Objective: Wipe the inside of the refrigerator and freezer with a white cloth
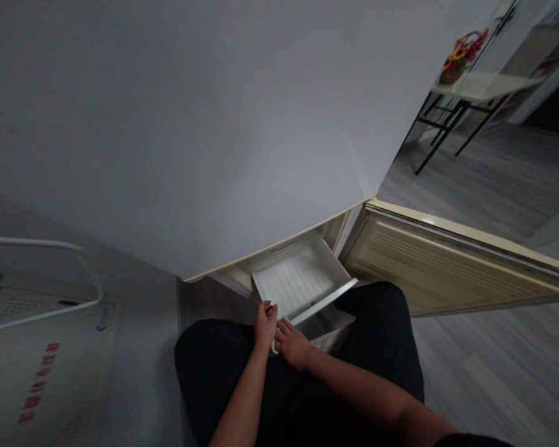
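Observation:
A shallow white drawer (302,276) with a ribbed bottom is pulled out of the low cabinet, its inside bare. At the drawer's near left corner, my left hand (264,324) has its fingers curled together; what they hold, if anything, is hidden. Close beside it, my right hand (293,344) is bent with its fingertips by the same corner. Between the two hands shows a small white curved strip (274,346), which the right fingers seem to grip. Its full shape is hidden.
The cream, ribbed cabinet door (428,261) stands wide open on the right. A large pale panel (223,124) rises above the drawer. On the left are a white bent rail (32,242) and a box with red print (40,382). A table (489,85) holds a flower basket (459,59).

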Motion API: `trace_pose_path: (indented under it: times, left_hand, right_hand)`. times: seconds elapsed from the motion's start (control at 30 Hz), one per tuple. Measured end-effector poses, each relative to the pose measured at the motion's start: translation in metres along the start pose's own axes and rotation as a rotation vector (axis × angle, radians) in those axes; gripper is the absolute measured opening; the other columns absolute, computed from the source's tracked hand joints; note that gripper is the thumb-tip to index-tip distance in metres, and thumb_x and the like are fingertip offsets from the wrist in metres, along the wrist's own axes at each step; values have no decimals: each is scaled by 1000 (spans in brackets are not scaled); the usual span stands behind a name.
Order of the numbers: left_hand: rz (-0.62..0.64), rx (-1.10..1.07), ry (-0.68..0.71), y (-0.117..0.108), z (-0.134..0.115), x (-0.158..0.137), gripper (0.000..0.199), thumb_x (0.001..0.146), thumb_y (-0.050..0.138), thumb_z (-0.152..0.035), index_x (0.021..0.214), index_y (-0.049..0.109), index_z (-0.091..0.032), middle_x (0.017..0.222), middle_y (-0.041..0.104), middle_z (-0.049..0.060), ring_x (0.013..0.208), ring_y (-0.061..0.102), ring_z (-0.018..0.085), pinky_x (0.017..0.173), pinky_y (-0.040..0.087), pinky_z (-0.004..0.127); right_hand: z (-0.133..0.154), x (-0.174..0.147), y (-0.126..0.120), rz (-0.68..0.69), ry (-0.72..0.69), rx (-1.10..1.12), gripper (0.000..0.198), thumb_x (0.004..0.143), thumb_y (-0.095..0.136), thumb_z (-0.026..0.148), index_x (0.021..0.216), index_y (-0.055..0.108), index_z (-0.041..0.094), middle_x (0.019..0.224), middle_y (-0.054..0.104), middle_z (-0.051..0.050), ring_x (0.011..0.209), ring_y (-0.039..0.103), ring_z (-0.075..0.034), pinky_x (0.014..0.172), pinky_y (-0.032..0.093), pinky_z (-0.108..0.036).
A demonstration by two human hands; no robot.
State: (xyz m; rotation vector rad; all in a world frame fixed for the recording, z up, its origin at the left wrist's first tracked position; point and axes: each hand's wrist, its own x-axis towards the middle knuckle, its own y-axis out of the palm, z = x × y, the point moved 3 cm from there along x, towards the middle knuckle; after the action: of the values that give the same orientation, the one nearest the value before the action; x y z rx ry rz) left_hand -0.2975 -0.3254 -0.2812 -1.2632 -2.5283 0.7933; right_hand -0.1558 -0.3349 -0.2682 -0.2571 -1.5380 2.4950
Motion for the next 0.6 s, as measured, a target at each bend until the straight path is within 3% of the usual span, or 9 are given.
trace_pose_path:
  times: [0.07,0.13,0.27,0.33,0.4,0.5,0.6]
  left_hand:
    - [31,49,28,0,-1,-5,37,95,45,-50,113,57,-20,105,71,12,101,71,25,91,57,43]
    - [84,114,69,0,-5,-11,35,95,49,-48,114,58,-20,113,70,12,110,68,26,98,53,45]
    - [235,258,172,5,-17,-25,33,90,62,-46,114,62,-23,118,70,11,118,64,30,104,48,50]
    - [321,322,242,11,-24,-33,32,86,69,-43,112,64,-24,118,71,9,119,62,30,111,41,54]
    - [406,377,309,17,-29,-38,32,82,75,-37,111,66,-25,117,72,7,120,62,30,116,35,55]
    - [486,441,379,27,-34,-38,29,82,74,-29,110,68,-24,115,72,8,116,65,29,112,40,50]
    - [495,484,423,33,-37,-33,20,86,70,-25,106,69,-24,109,73,7,111,66,28,105,45,46]
  right_hand:
    - [-27,-18,-14,-42,132,6,53,100,50,24,152,52,17,164,36,-15,157,25,-32,128,23,-56]
    - [-63,-42,-31,-102,388,8,63,100,47,24,162,35,20,169,25,-15,158,20,-33,126,23,-59]
    - [-131,-86,-60,-315,951,13,63,100,42,26,160,37,6,169,19,-21,158,17,-39,123,27,-61]
    - [-157,-99,-69,-478,1128,94,64,99,41,27,156,38,-1,167,19,-27,157,19,-42,121,29,-62]
    - [-179,-105,-73,-611,1205,216,63,100,34,29,153,40,-5,159,34,-33,152,33,-40,118,36,-58]
    - [-204,-106,-70,-667,1243,337,66,103,11,32,144,50,-3,122,66,-32,127,64,-34,103,51,-48]
    - [-212,-105,-60,-650,1264,394,77,104,1,40,128,62,-1,91,72,-27,99,74,-33,85,58,-44]
